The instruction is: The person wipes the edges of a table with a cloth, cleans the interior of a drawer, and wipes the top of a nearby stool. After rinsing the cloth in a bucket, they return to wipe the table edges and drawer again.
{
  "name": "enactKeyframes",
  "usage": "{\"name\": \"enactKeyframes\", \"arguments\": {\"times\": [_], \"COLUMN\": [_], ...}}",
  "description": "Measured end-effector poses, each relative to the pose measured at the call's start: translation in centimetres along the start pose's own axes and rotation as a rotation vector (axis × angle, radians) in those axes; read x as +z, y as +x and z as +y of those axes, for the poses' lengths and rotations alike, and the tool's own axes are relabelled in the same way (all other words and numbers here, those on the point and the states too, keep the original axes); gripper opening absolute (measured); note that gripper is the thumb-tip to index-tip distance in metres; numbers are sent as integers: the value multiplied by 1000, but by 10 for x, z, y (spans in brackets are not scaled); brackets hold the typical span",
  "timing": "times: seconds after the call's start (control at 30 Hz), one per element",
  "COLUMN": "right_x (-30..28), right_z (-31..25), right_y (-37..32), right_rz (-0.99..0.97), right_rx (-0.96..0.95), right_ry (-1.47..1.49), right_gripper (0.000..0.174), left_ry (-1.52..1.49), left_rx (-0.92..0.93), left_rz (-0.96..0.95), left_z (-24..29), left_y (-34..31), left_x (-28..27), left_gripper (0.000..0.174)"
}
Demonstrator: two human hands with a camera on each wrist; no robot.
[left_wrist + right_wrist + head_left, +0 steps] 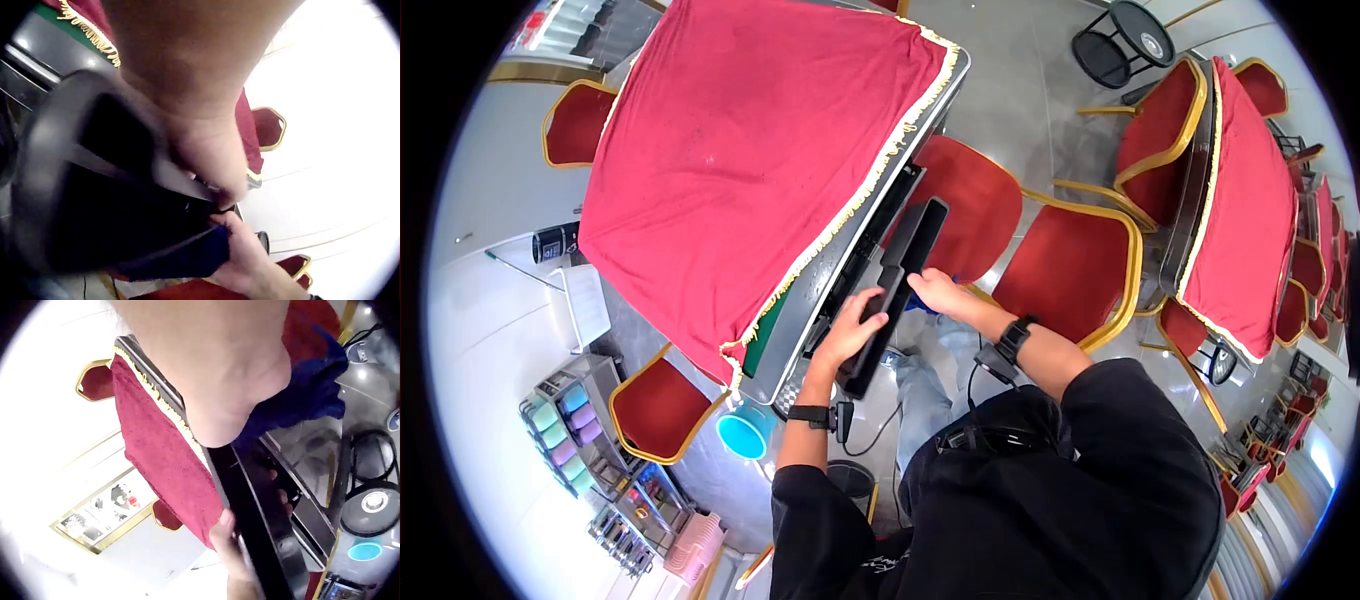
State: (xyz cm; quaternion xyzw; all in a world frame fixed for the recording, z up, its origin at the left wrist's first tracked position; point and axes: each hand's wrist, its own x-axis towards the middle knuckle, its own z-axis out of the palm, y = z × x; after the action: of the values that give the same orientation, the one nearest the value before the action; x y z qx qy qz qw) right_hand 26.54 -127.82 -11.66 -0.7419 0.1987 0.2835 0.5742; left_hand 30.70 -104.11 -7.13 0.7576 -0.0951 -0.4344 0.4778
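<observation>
A long black tray with raised sides is held tilted beside the covered table. My left hand grips its side; in the right wrist view the left hand's thumb lies on one side of the tray and the fingertips on the other. My right hand is at the opposite side, holding a dark blue cloth against the tray. The left wrist view shows the right hand with its thumb near the rim and the cloth below; its other fingertips are hidden.
A red cloth with yellow fringe covers the table, whose dark side has an open slot. Red chairs stand close to the right hand. A blue bucket is on the floor by the table corner, and a black bin is near the legs.
</observation>
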Motion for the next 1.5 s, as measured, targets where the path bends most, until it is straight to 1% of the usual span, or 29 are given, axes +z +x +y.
{"name": "enactKeyframes", "arguments": {"times": [0.07,0.17,0.3,0.33,0.37,0.43,0.47,0.57,0.6,0.63,0.67,0.7,0.77,0.83,0.9,0.93,0.97,1.03,1.07,1.1,1.17,1.2,1.23,1.27,1.3,1.37,1.4,1.43,1.5], "right_x": [8,21,18,21,31,45,45,38,32,25,18,19,7,13,22,22,10,-2,-7,-11,-11,-7,-2,6,5,-7,-21,-38,-69], "right_z": [5,9,0,4,9,18,16,14,19,23,26,52,43,35,20,12,4,11,11,9,-8,-22,-30,-19,-14,-2,-7,-23,-44], "right_y": [33,74,110,130,139,158,159,149,142,138,137,156,155,169,177,171,165,157,154,146,130,123,120,125,130,150,166,177,206], "right_rz": [40,116,83,-29,14,28,2,-46,-40,-36,27,-22,-3,54,219,196,12,-154,-202,-249,-320,-338,-355,-378,-276,-68,202,398,339], "right_rx": [-25,-30,-36,67,71,124,136,160,155,152,261,371,454,389,325,256,273,282,265,248,276,214,143,56,-83,-357,-326,-342,-542], "right_ry": [-186,-208,-171,-148,-129,-141,-168,-201,-183,-166,17,363,872,892,712,835,899,1099,1264,1431,1850,1987,2122,2161,2206,2256,2163,1958,1716], "right_gripper": [60,61,61,60,59,63,63,63,63,62,58,52,47,46,44,43,37,30,30,29,32,33,34,37,36,34,34,33,42], "left_ry": [222,488,404,341,277,-130,-379,-941,-1103,-1221,-1342,-1463,-1650,-1802,-1915,-1962,-1949,-1755,-1842,-1927,-1591,-1301,-1001,-912,-825,-704,-644,-667,-705], "left_rx": [64,193,72,-37,-147,-347,-553,-663,-644,-626,-614,-603,-468,-338,-242,-250,-145,46,16,-33,-243,-371,-422,-337,-254,-246,-240,-221,-178], "left_rz": [170,607,779,756,733,596,432,360,339,375,413,455,494,565,673,680,655,644,542,494,530,522,420,272,126,3,-54,7,130], "left_z": [-2,-2,-17,-27,-42,-123,-123,-105,-105,-106,-94,-85,-76,-79,-94,-99,-99,-64,-55,-43,-52,-45,-63,-84,-89,-87,-78,-64,-37], "left_y": [9,3,-22,-29,-35,-41,-42,-24,-11,5,26,44,78,109,125,125,118,104,97,93,89,92,95,101,108,128,139,147,159], "left_x": [-4,6,24,28,33,50,50,54,53,55,55,54,50,45,39,38,37,21,9,7,22,34,48,61,66,67,66,64,59], "left_gripper": [58,52,26,22,18,12,21,39,53,54,54,55,51,49,49,56,62,54,56,64,71,72,71,63,56,40,32,26,15]}}
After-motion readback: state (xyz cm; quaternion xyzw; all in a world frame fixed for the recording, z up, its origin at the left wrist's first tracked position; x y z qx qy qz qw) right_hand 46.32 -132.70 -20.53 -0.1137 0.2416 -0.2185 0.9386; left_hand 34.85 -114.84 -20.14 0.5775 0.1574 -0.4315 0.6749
